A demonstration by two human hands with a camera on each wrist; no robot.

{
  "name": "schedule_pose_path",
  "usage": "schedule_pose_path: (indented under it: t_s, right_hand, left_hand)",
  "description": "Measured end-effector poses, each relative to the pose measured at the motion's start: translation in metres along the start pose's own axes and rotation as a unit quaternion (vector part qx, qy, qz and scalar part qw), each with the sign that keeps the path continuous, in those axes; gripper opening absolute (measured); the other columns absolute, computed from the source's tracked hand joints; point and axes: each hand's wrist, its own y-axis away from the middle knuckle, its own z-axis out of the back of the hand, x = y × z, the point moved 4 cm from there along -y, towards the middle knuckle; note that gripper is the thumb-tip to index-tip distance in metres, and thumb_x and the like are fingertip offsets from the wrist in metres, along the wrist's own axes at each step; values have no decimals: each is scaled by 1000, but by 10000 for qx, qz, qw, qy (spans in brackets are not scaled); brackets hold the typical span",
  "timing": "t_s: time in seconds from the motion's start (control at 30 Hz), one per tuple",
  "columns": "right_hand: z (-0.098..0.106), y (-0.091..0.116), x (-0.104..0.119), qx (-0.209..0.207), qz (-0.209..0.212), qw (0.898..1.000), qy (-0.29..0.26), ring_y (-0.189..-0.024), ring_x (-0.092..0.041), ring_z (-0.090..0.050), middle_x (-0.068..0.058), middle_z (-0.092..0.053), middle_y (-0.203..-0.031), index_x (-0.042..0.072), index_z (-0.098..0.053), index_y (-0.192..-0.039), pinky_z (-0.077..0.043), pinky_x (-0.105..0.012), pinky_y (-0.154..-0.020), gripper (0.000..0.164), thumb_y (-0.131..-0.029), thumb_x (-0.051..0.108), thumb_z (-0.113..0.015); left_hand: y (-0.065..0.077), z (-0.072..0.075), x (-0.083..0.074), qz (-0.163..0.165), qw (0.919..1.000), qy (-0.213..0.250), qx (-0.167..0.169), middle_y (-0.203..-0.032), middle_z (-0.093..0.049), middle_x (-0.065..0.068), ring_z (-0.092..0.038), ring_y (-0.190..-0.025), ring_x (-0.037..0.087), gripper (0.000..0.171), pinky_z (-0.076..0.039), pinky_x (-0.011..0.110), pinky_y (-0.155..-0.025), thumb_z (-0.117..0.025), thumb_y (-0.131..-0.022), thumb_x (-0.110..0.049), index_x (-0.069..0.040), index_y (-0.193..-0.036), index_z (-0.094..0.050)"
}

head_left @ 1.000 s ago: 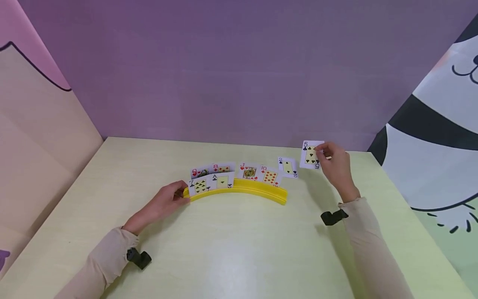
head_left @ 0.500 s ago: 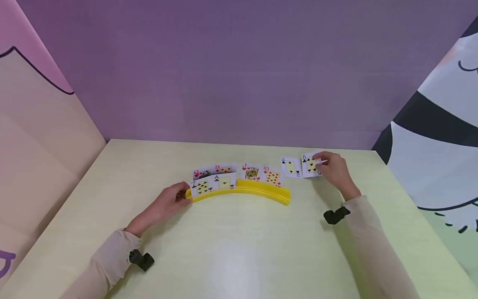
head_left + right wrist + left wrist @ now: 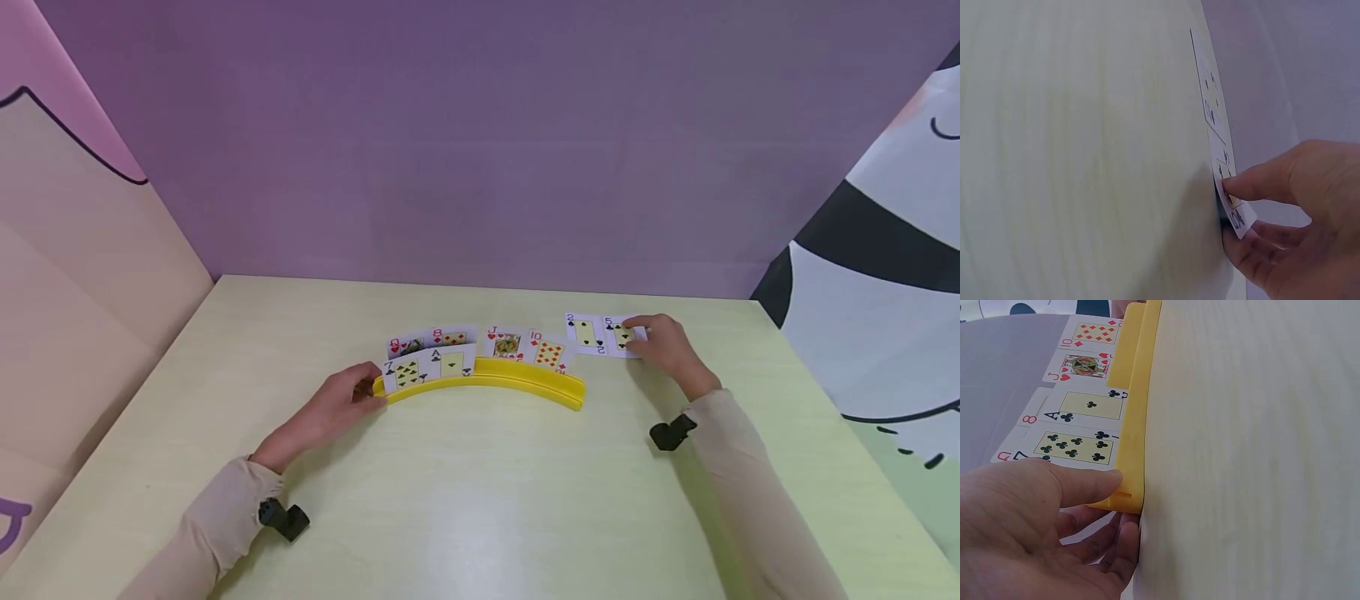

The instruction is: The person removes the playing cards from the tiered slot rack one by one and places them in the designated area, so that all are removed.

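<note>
A curved yellow card holder [image 3: 528,381] stands on the table, its left end pinched by my left hand [image 3: 333,410]. In the left wrist view the thumb lies on the holder's front, with fingers behind it. The seven of clubs [image 3: 405,372] and ace of clubs [image 3: 452,363] stand in the front slot; a red queen, a red eight, the jack of hearts [image 3: 507,343] and the ten of diamonds [image 3: 550,353] stand behind. My right hand [image 3: 671,354] pinches the five of clubs [image 3: 617,336] by its right side, thumb on top. That edge tilts up off the table in the right wrist view.
The two of spades [image 3: 584,334] lies face up on the pale table [image 3: 450,483], right beside the five. A purple wall [image 3: 480,150] rises behind the table, with printed panels on the left and right.
My right hand has lowered the five of clubs from above the table down alongside the two of spades. My left hand has kept its grip on the card holder.
</note>
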Motion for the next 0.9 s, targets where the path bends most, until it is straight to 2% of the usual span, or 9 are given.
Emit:
schedule_pose_path:
  t_s: [0.13,0.47,0.73,0.9]
  right_hand:
    - [-1,-1,4,-6,60,10000,72,-94,-36,-46,-32,-60,-120,-11,-60,-126,-34,-41,-74,39,-90,2,-62]
    - [-3,3,11,3,121,9998,125,-107,-43,-46,-36,-56,-126,-13,-59,-126,-35,-59,-97,39,-91,2,-62]
    - [-3,5,14,66,6,9997,221,-122,-51,-41,-36,-54,-130,-12,-58,-127,-27,-64,-103,39,-92,5,-61]
    - [-3,6,14,78,58,9996,276,-123,-52,-41,-35,-55,-130,-11,-59,-126,-26,-64,-104,38,-92,6,-61]
  left_hand:
    - [0,0,0,3,10000,-15,-19,-109,-63,17,-57,-94,24,19,-50,36,-82,-64,-94,0,5,-111,-56]
    - [0,-1,0,66,10000,43,-42,-109,-63,17,-57,-94,25,18,-50,35,-83,-64,-94,1,5,-110,-57]
    - [0,0,-1,-32,10000,69,-58,-105,-62,16,-57,-92,24,18,-51,36,-82,-65,-94,0,6,-109,-57]
    - [0,0,0,-103,9999,48,-51,-102,-62,14,-57,-91,23,18,-51,36,-82,-65,-94,0,5,-109,-57]
